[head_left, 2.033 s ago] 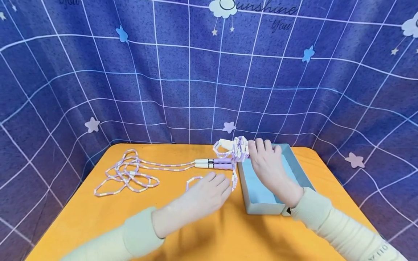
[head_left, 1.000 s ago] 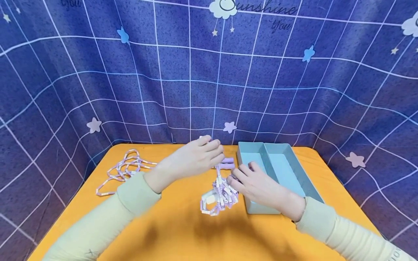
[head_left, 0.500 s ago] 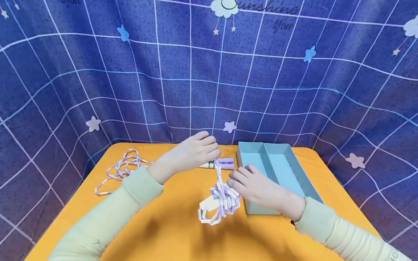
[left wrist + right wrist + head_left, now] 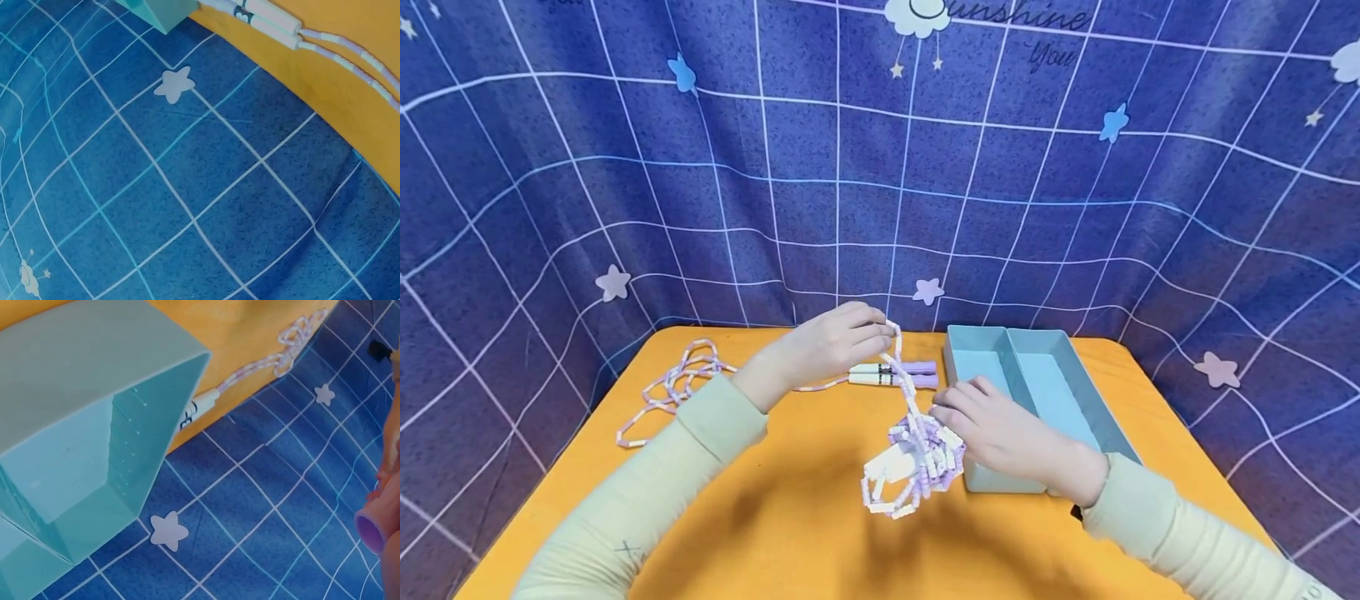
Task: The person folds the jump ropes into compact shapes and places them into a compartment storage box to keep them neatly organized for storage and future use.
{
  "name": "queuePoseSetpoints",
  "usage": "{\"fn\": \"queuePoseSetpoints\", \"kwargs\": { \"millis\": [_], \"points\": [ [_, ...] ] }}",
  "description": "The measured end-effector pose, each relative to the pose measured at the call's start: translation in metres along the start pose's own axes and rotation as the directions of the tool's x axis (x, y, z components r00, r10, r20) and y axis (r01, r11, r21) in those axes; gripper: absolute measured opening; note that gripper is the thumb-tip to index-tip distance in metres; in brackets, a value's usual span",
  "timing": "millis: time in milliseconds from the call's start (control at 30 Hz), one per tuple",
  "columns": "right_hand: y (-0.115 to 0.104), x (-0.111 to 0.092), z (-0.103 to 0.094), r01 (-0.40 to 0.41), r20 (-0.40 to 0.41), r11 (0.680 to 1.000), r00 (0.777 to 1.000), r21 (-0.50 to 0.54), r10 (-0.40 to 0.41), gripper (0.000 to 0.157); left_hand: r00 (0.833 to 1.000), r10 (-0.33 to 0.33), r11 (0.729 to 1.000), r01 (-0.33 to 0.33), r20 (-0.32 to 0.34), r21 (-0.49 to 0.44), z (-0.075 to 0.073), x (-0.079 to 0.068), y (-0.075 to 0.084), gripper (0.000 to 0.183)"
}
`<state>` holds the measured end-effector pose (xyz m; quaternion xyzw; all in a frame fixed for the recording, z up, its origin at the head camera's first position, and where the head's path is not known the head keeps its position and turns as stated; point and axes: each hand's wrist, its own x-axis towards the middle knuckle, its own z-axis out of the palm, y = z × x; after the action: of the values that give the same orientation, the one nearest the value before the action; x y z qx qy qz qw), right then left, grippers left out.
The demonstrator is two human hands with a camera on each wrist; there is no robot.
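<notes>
A purple-and-white beaded jump rope (image 4: 936, 454), wound into a bundle, hangs over the middle of the table. My right hand (image 4: 992, 429) grips it at its right side; a purple handle (image 4: 372, 531) shows in that hand in the right wrist view. My left hand (image 4: 838, 340), up and to the left, pinches a loop of the rope that runs down into the bundle. Behind them a second jump rope lies on the table, its paired handles (image 4: 891, 375) beside the box and its beaded cord (image 4: 681, 379) loosely heaped at the left.
A blue-grey two-compartment box (image 4: 1052, 379) stands at the right, just behind my right hand. The orange tabletop (image 4: 790, 517) ends at a blue gridded curtain (image 4: 797, 208) at the back and sides.
The bundle and my right hand have come from above the box towards the front middle. My left hand has risen and now holds a loop of the rope; the bundle has since shifted slightly right.
</notes>
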<state>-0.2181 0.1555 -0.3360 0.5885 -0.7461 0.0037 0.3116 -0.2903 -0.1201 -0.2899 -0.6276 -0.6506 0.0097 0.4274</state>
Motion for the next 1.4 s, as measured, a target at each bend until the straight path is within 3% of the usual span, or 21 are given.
{"fn": "queuePoseSetpoints", "kwargs": {
  "millis": [100, 200, 400, 567, 733, 967, 1133, 1400],
  "points": [
    [0.002, -0.001, -0.001, -0.012, -0.017, 0.999, 1.000, 0.034, 0.013, 0.034, 1.000, 0.007, 0.998, -0.005, 0.022, -0.059, 0.003, -0.003, 0.001, 0.017],
    [0.003, 0.000, -0.002, -0.012, -0.056, 0.998, 0.998, 0.055, 0.015, 0.021, 1.000, 0.019, 0.999, -0.018, 0.017, -0.051, 0.006, -0.006, 0.001, 0.016],
    [0.002, 0.002, -0.004, -0.098, -0.083, 0.981, 0.990, 0.166, 0.113, 0.035, 1.000, 0.023, 0.999, -0.023, -0.004, -0.028, 0.012, -0.014, 0.000, 0.017],
    [0.002, 0.001, -0.005, -0.209, -0.102, 0.944, 0.965, 0.257, 0.241, 0.045, 0.999, -0.013, 0.998, 0.016, 0.046, -0.060, 0.016, -0.022, 0.005, 0.033],
    [0.005, 0.000, -0.006, -0.250, -0.181, 0.933, 0.936, 0.257, 0.301, 0.046, 0.994, -0.059, 0.994, 0.067, 0.094, -0.088, 0.020, -0.030, 0.015, 0.037],
    [0.011, 0.009, -0.011, -0.274, -0.226, 0.896, 0.903, 0.351, 0.365, 0.044, 0.989, -0.134, 0.982, 0.141, 0.061, -0.127, 0.032, -0.015, 0.027, 0.028],
    [0.012, 0.011, -0.009, -0.343, -0.287, 0.873, 0.847, 0.346, 0.447, 0.049, 0.988, -0.154, 0.983, 0.152, -0.007, -0.106, 0.038, -0.010, 0.039, 0.022],
    [0.010, 0.010, -0.007, -0.555, -0.201, 0.768, 0.753, 0.318, 0.627, 0.046, 0.988, -0.155, 0.982, 0.152, -0.023, -0.110, 0.038, -0.005, 0.055, 0.017]
  ]
}}
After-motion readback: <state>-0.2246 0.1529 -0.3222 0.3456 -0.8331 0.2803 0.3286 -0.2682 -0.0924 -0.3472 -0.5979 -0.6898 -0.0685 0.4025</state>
